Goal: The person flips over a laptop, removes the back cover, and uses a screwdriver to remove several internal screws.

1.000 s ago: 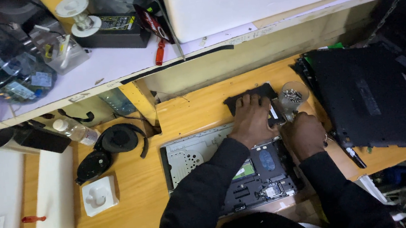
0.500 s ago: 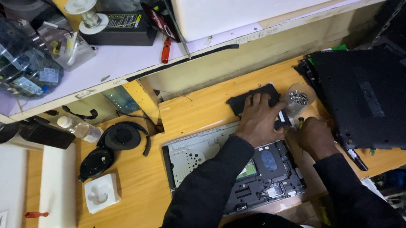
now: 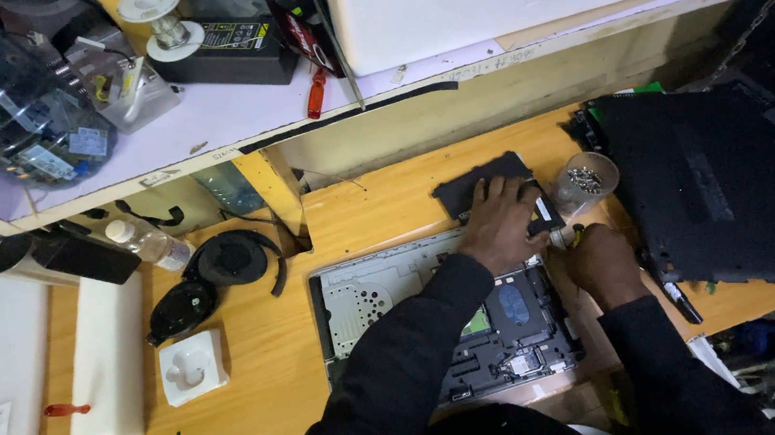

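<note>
1. The tabletop [image 3: 262,394] was honey-yellow wood with a faint grain.
2. The opened laptop base [image 3: 437,323] showed a silver-grey frame, dark boards, a green patch and a blue oval label.
3. At 1 o'clock from it, the laptop cover [image 3: 720,187] was matt black.
4. The flat pad [image 3: 485,183] under the left hand [image 3: 502,225] was black too.
5. At 9 o'clock lay white foam blocks [image 3: 109,357] and a small red-handled tool [image 3: 67,409].
6. Both sleeves [image 3: 404,379] were black.
7. The shelf [image 3: 224,120] at 12 o'clock was pale lilac-white.
</note>
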